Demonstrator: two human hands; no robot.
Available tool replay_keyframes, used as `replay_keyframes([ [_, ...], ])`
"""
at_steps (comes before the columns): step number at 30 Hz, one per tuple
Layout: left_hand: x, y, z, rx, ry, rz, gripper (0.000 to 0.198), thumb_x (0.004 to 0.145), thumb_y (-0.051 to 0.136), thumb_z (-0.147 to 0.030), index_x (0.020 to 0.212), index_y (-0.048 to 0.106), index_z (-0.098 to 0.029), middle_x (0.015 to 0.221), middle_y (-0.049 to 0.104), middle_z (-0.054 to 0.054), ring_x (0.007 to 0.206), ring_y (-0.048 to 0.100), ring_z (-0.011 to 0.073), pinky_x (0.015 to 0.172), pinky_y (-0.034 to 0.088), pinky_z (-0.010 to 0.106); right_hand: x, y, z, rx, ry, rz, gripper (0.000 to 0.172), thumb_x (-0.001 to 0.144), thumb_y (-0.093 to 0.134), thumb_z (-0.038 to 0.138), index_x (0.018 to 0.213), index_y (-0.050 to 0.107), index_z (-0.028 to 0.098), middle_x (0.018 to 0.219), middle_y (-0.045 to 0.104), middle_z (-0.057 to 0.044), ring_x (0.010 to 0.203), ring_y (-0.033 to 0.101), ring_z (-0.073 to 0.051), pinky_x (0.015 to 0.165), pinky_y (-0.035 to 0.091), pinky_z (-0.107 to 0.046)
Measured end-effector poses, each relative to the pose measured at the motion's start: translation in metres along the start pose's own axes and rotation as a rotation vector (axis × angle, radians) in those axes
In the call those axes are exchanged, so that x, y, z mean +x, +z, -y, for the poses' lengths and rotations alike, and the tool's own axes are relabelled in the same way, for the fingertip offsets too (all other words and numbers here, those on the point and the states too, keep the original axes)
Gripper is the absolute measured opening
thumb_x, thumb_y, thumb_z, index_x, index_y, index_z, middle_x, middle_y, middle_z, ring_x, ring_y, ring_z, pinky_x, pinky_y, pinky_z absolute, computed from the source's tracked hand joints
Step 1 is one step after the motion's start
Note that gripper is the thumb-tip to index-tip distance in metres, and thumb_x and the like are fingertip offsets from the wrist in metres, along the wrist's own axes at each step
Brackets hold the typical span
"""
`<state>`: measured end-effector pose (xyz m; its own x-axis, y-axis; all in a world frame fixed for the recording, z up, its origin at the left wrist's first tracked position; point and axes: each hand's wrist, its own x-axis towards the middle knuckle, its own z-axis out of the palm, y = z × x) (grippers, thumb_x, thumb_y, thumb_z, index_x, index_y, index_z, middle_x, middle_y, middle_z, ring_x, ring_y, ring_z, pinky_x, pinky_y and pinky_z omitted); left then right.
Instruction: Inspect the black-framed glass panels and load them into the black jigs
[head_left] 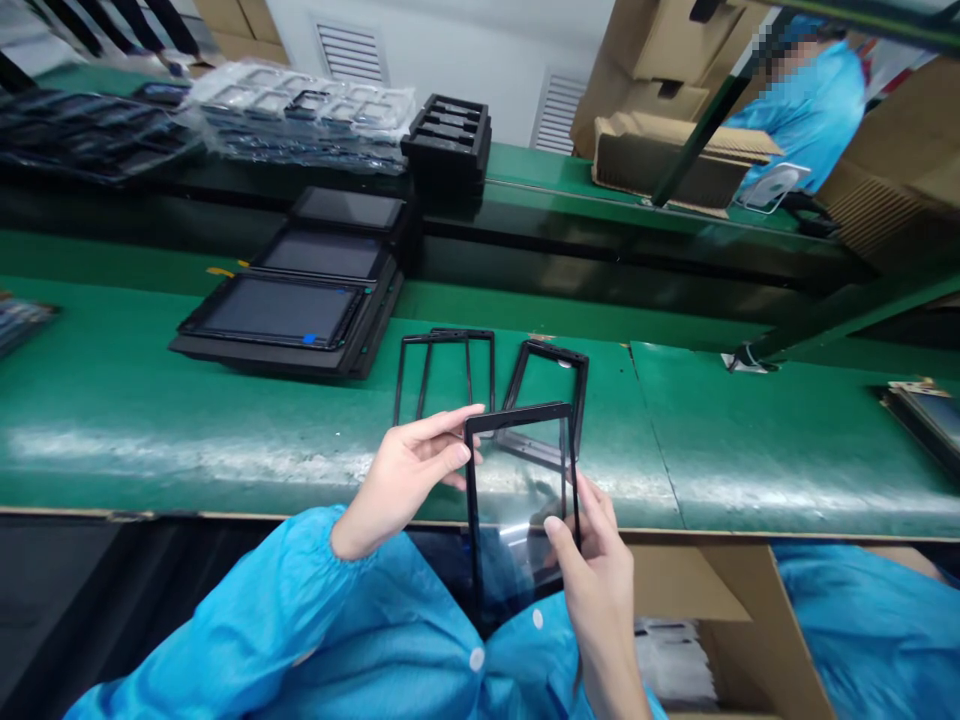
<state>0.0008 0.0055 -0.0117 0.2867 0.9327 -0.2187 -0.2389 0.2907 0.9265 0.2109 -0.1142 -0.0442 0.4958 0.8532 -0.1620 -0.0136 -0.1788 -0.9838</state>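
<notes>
Between my hands, over the bench's front edge, is a clear glass panel with a black border [517, 500], tilted upright. My left hand [409, 465] pinches its upper left edge between thumb and fingers. My right hand [596, 560] grips the right side, thumb on the front face and fingers behind. Just beyond it a black rectangular frame [581, 385] lies on the bench, partly hidden by the panel. Left of that, two thin black frames [397, 375] overlap each other.
Stacked black trays with dark screens [277, 310] stand on the green bench [112, 400]. Wrapped trays [300, 110] and a black tray stack [448, 140] line the shelf behind. A green post [817, 320] rises at right. An open carton [795, 630] sits below; a co-worker's blue sleeve [877, 630] is beside it.
</notes>
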Motion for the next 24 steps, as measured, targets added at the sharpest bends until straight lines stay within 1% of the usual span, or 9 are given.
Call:
replay_keyframes([
  [3, -0.001, 0.000, 0.001, -0.026, 0.001, 0.013, 0.050, 0.084, 0.090, -0.030, 0.133, 0.079, -0.026, 0.102, 0.082, 0.009, 0.087, 0.077, 0.0198, 0.060, 0.064, 0.019, -0.001, 0.003, 0.000, 0.003, -0.003, -0.011, 0.058, 0.089, 0.080, 0.041, 0.144, 0.071, 0.025, 0.139, 0.058, -0.013, 0.068, 0.053, -0.011, 0.055, 0.057, -0.025],
  [8, 0.001, 0.001, 0.002, -0.053, 0.014, 0.015, 0.048, 0.084, 0.090, -0.029, 0.131, 0.080, -0.026, 0.102, 0.083, 0.009, 0.087, 0.078, 0.0197, 0.059, 0.064, 0.018, -0.002, 0.005, 0.002, 0.002, -0.015, -0.020, 0.056, 0.090, 0.080, 0.040, 0.142, 0.072, 0.024, 0.135, 0.057, -0.013, 0.065, 0.052, -0.009, 0.053, 0.056, -0.024],
  [14, 0.003, 0.002, 0.005, -0.062, 0.016, 0.006, 0.049, 0.083, 0.092, -0.030, 0.130, 0.080, -0.025, 0.103, 0.084, 0.009, 0.087, 0.079, 0.0206, 0.058, 0.064, 0.018, -0.002, 0.005, 0.000, -0.002, -0.027, -0.032, 0.054, 0.089, 0.080, 0.039, 0.141, 0.073, 0.026, 0.137, 0.058, -0.013, 0.065, 0.054, -0.010, 0.052, 0.057, -0.026],
  [18, 0.002, 0.003, 0.003, -0.050, 0.013, -0.002, 0.050, 0.082, 0.092, -0.031, 0.130, 0.080, -0.026, 0.105, 0.085, 0.010, 0.090, 0.080, 0.0217, 0.058, 0.064, 0.018, -0.001, 0.004, -0.002, -0.002, -0.032, -0.030, 0.055, 0.089, 0.081, 0.039, 0.142, 0.072, 0.029, 0.139, 0.057, -0.013, 0.065, 0.054, -0.010, 0.052, 0.057, -0.026],
  [22, 0.001, 0.004, 0.001, -0.026, -0.003, -0.007, 0.053, 0.082, 0.092, -0.034, 0.132, 0.079, -0.024, 0.095, 0.086, 0.010, 0.088, 0.081, 0.0220, 0.058, 0.064, 0.017, -0.001, 0.002, -0.008, -0.034, -0.058, -0.016, 0.053, 0.092, 0.079, 0.039, 0.144, 0.071, 0.029, 0.139, 0.057, -0.012, 0.065, 0.055, -0.010, 0.053, 0.058, -0.026],
  [24, 0.000, 0.004, 0.000, -0.010, -0.009, -0.017, 0.054, 0.083, 0.091, -0.035, 0.134, 0.078, -0.023, 0.095, 0.086, 0.011, 0.090, 0.082, 0.0234, 0.059, 0.064, 0.017, -0.002, 0.001, -0.013, -0.091, -0.109, -0.004, 0.052, 0.094, 0.076, 0.039, 0.145, 0.070, 0.029, 0.139, 0.058, -0.013, 0.065, 0.056, -0.010, 0.058, 0.060, -0.028],
])
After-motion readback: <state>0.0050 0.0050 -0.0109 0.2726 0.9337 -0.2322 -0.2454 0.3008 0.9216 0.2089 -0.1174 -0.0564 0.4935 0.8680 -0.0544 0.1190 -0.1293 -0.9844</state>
